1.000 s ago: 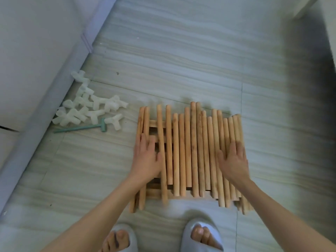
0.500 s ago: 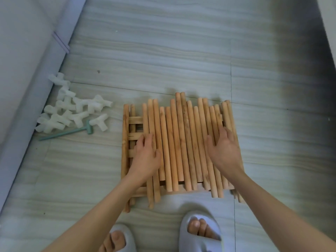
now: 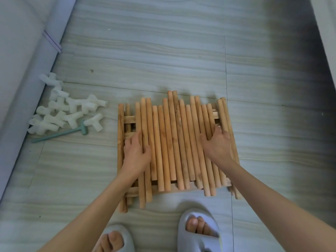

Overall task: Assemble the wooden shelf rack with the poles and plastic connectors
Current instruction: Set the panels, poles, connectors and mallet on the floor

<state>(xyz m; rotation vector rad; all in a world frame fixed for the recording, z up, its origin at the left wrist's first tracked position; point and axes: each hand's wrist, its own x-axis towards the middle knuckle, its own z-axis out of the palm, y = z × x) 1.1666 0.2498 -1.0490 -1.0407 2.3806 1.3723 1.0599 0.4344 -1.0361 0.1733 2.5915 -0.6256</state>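
Several wooden poles lie side by side on the floor, stacked on flat wooden shelf slats that show at the left and bottom edges. My left hand rests flat on the left poles, fingers straight. My right hand rests flat on the right poles. Between the two hands the poles sit packed close together. A pile of white plastic connectors lies on the floor to the left, apart from the poles.
A small green mallet lies beside the connectors. A white wall and baseboard run along the left. My two feet in grey slippers stand just below the poles. Tiled floor stretches ahead.
Both hands have slid inward across the poles, pushing them closer together. The view shifted slightly.
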